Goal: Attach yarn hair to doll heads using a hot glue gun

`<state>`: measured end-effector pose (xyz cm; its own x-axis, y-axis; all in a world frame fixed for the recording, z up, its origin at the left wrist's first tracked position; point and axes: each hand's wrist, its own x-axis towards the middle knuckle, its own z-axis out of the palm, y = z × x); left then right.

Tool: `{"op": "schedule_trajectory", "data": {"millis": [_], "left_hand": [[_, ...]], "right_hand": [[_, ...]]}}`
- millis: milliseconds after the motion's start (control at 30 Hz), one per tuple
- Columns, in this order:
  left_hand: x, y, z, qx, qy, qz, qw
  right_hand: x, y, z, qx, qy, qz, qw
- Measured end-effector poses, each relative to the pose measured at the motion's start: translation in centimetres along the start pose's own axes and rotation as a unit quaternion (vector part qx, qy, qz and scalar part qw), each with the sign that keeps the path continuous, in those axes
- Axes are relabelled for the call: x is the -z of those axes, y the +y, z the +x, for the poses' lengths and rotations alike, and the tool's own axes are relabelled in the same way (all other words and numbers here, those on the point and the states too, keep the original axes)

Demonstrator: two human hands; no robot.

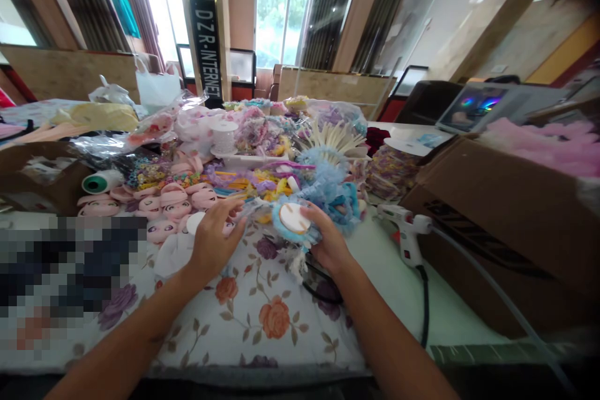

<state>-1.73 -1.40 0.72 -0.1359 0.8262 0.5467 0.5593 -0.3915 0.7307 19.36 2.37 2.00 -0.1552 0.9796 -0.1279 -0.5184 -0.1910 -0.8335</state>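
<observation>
My right hand (330, 240) grips a round piece with a flat white face and fluffy light-blue trim (294, 219), tilted over the table. White strands dangle under it. To its left, my left hand (216, 234) is open, with curved fingers and the thumb apart. A sheer whitish strip (257, 203) lies between its fingertips and the round piece; whether the fingers touch it I cannot tell. Beside the left hand are several doll heads (175, 202) with painted faces and pink tops. Light-blue fluffy trim (323, 181) is heaped just behind the right hand.
A white glue gun (407, 234) with a black cord lies at the right, near a large cardboard box (506, 225). Spools, yarn and plastic bags crowd the back, including a white spool (225, 137). A flowered cloth (274, 319) covers the table's front.
</observation>
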Motion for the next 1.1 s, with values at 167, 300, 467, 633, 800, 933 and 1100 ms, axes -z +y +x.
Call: {"op": "schedule_trajectory", "data": {"millis": [167,300,467,633,800,933,1100], "left_hand": [[-1.1,1.1,-0.9,0.139,-0.149,-0.180,0.962],[-2.3,1.2,-1.4,0.243,-0.243,-0.313,0.886],[-2.2,1.0,-1.4,0.254,-0.236,-0.334,0.877],[-1.3,1.2,-1.2,0.255,-0.282,-0.370,0.848],[0.1,1.8,-0.9,0.228,-0.465,-0.327,0.791],[1.2,1.6,-0.5,0.185,-0.653,-0.248,0.691],[0.6,1.2,0.1,0.184,-0.353,-0.264,0.879]], "right_hand": [[-0.1,0.4,0.2,-0.012,0.002,0.011,1.000],[-0.7,0.8,-0.2,-0.014,-0.019,0.000,1.000],[-0.5,1.0,0.0,0.005,-0.018,0.000,1.000],[0.5,0.7,0.8,0.032,0.017,0.021,0.999],[0.7,0.3,0.9,0.035,0.026,0.039,0.998],[0.7,0.2,0.8,0.039,0.033,0.040,0.998],[0.1,0.2,0.6,0.072,0.048,0.032,0.996]]}}
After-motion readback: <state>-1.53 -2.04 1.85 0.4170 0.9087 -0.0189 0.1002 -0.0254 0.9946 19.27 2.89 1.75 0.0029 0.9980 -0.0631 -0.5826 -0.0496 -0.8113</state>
